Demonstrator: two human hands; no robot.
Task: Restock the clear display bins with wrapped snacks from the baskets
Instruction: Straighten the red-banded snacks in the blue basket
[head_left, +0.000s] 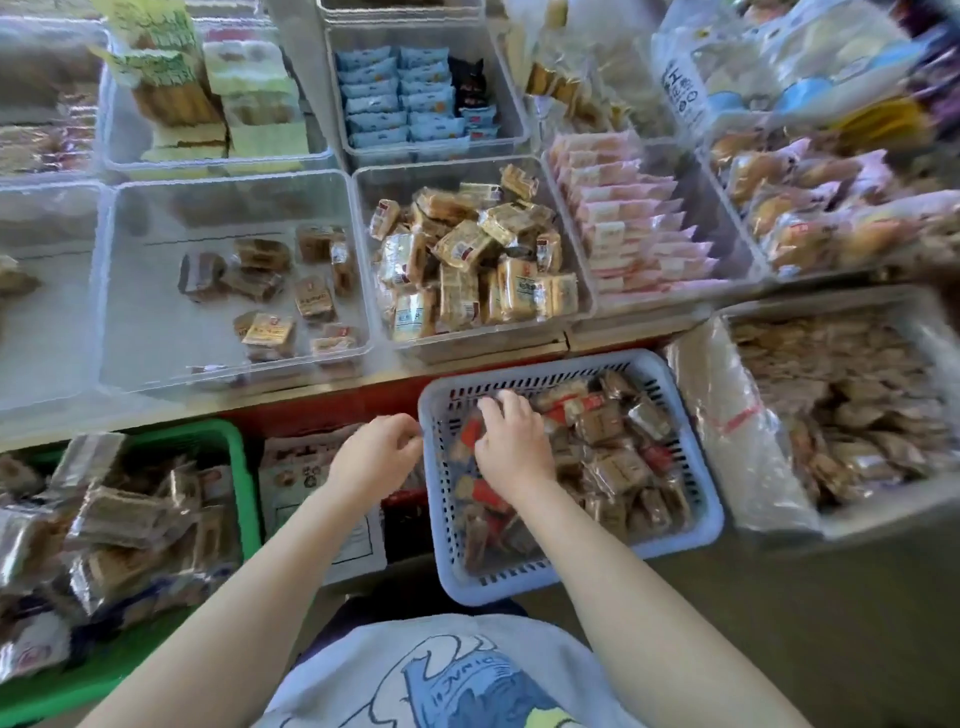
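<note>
A pale blue slotted basket (696, 514) of brown and red wrapped snacks (613, 457) stands in front of me, below the shelf. My right hand (511, 441) is inside it, fingers curled down onto the snacks at its left side. My left hand (376, 454) hovers just outside the basket's left rim, fingers loosely curled and holding nothing. Above, a clear display bin (156, 322) holds only a few brown snacks. The clear bin to its right (582, 291) is heaped with yellow-brown wrapped snacks.
A green basket (234, 452) of silver-wrapped snacks sits at the left. A grey crate lined with plastic (769, 447) holds more snacks at the right. Further clear bins with pink (634, 228) and blue packets (395, 98) fill the shelf behind.
</note>
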